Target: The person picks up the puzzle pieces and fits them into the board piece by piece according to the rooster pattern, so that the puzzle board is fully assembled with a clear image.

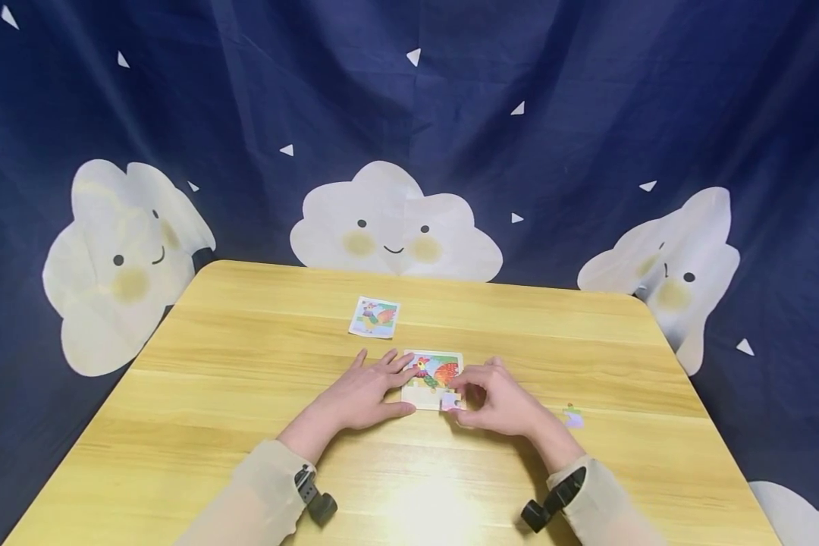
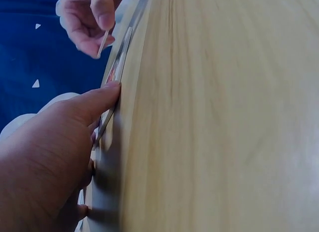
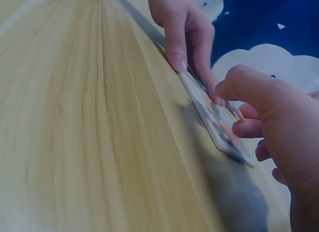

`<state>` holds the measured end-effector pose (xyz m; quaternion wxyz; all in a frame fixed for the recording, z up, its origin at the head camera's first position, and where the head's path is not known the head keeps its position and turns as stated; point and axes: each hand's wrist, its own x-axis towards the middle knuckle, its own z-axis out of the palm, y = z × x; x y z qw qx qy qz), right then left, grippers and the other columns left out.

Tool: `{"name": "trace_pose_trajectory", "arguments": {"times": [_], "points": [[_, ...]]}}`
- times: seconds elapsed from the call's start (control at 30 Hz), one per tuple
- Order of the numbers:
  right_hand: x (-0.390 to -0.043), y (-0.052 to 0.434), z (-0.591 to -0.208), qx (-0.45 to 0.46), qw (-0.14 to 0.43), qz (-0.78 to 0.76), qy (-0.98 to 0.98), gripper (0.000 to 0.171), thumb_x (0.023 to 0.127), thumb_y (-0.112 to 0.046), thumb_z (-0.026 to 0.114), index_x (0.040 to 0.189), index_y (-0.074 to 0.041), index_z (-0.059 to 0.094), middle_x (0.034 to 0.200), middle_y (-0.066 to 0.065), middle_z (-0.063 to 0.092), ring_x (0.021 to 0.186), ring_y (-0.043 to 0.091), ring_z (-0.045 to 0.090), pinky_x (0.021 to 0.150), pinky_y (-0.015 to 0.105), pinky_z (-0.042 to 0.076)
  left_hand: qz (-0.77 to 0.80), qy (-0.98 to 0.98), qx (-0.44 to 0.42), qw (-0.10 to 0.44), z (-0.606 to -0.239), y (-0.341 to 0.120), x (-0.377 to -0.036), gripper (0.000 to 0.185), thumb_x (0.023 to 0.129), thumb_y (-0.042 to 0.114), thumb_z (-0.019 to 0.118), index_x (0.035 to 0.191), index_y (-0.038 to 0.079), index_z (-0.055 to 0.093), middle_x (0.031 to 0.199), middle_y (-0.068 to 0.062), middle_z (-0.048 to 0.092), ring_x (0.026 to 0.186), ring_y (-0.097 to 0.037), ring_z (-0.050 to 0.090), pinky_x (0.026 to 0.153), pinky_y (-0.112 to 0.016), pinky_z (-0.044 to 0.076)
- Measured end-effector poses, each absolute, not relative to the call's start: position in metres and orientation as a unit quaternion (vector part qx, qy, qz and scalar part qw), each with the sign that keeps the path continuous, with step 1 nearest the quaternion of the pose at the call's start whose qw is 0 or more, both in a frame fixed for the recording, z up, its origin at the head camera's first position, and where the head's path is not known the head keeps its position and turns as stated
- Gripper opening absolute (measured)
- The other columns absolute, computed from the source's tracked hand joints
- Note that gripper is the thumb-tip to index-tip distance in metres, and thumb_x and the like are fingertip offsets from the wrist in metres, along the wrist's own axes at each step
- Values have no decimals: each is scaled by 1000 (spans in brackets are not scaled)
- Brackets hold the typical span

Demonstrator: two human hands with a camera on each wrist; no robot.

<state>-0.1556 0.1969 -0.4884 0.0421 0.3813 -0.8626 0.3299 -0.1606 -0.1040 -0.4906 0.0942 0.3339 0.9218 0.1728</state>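
Right hand (image 1: 501, 402) — puzzle piece (image 1: 450, 402) pinched

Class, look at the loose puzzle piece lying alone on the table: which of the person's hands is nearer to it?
Right. The right hand is just beside the loose puzzle piece, working at the puzzle board; the left hand rests at the board's far side, farther away.

light wood table (image 1: 211, 394), navy cloud-print backdrop (image 1: 587, 114)

Both arms wear soft cream sleeves (image 1: 259, 493). A black strap with a small black camera (image 1: 314, 497) sits on each wrist.
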Motion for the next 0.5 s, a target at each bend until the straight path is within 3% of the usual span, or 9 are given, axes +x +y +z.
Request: {"name": "trace_pose_trajectory", "arguments": {"times": [0.3,0.5], "points": [[-165,169,-489,397,23,307,-864,30,86,-32,85,110,-15,78,92,-15,68,77,4,54,81,36,31,180,920,336,92,-491,-104,-161,73,104,65,53,164,24,43,172,3,27,159,-31,22,122,-72,6],[-171,153,-486,422,14,252,-871,33,93,-37,80,117,-15,77,88,-12,63,76,4,50,82,37,27,174,922,334,90,-492,-105,-162,77,103,69,51,164,23,42,172,4,27,159,-29,23,122,-72,5]]}}
